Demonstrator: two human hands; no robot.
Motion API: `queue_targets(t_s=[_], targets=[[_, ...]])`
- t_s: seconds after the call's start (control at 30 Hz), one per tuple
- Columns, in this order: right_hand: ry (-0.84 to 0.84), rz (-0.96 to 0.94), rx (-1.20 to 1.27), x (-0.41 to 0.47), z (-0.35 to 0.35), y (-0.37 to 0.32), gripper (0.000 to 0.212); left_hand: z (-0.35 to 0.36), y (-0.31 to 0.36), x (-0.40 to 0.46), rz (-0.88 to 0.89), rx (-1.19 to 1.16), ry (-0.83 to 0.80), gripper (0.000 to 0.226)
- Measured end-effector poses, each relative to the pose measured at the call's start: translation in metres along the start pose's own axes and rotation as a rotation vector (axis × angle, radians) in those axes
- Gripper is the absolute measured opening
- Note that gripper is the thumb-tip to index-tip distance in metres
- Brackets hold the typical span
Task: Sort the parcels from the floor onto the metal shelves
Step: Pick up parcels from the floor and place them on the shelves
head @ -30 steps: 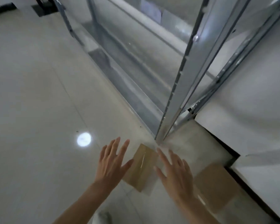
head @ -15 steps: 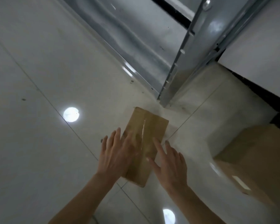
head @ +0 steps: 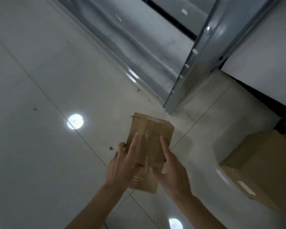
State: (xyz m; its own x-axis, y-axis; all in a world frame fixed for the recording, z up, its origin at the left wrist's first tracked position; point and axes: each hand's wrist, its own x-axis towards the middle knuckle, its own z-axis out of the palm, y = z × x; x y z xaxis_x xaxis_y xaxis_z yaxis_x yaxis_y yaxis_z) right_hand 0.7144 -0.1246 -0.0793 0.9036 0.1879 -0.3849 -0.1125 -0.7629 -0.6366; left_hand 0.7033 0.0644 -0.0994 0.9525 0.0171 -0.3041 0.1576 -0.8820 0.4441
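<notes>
Brown cardboard parcel [head: 149, 146], flat, taped lengthwise with clear tape, lay on the pale tiled floor [head: 40, 154] just short of the foot of the metal shelf upright [head: 193, 63]. Your left hand [head: 122, 164] lay on its left edge, fingers extended, index flat on the top face, thumb on the cardboard near the tape. Your right hand [head: 172, 172] rested on its right edge, fingers straight and spread, index along the top. Neither hand had curled round it. Lowest shelf [head: 130, 40] ran away to the upper left. A larger cardboard box [head: 261, 167] sat on the floor well to the right.
</notes>
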Motion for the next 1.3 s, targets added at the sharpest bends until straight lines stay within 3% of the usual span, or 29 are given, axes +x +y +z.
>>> queue_targets(t_s=[0.07,0.2,0.4,0.63,0.7,0.87,1.0,1.07,1.13,1.2,1.3], targets=[[0.022,0.009,0.054,-0.008,-0.023,-0.023,0.115,-0.027,0.008,-0.01,-0.006,-0.011,0.043,0.144],[0.084,-0.026,0.161,-0.026,-0.088,-0.087,0.119,-0.097,0.041,-0.03,-0.073,-0.137,0.152,0.142],[0.127,-0.147,0.183,-0.075,-0.186,-0.18,0.1,-0.221,0.107,-0.075,-0.108,-0.258,0.298,0.136],[0.169,-0.27,0.248,-0.157,-0.286,-0.277,0.095,-0.35,0.174,-0.154,-0.031,-0.251,0.454,0.134],[0.205,-0.273,0.317,-0.185,-0.303,-0.298,0.085,-0.376,0.192,-0.177,0.002,-0.285,0.53,0.12],[0.324,-0.282,0.416,-0.267,-0.333,-0.332,0.062,-0.432,0.231,-0.238,0.13,-0.462,0.677,0.058],[0.518,-0.291,0.495,-0.339,-0.352,-0.356,0.043,-0.465,0.259,-0.301,0.234,-0.523,0.717,0.044],[0.521,-0.298,0.563,-0.372,-0.367,-0.366,0.051,-0.478,0.271,-0.335,0.247,-0.544,0.722,0.045],[0.455,-0.321,0.575,-0.402,-0.385,-0.369,0.078,-0.488,0.279,-0.363,0.252,-0.62,0.691,0.051],[0.407,-0.335,0.536,-0.43,-0.403,-0.364,0.103,-0.496,0.287,-0.386,0.288,-0.664,0.638,0.072],[0.367,-0.346,0.463,-0.471,-0.423,-0.358,0.11,-0.503,0.304,-0.418,0.374,-0.582,0.59,0.096]])
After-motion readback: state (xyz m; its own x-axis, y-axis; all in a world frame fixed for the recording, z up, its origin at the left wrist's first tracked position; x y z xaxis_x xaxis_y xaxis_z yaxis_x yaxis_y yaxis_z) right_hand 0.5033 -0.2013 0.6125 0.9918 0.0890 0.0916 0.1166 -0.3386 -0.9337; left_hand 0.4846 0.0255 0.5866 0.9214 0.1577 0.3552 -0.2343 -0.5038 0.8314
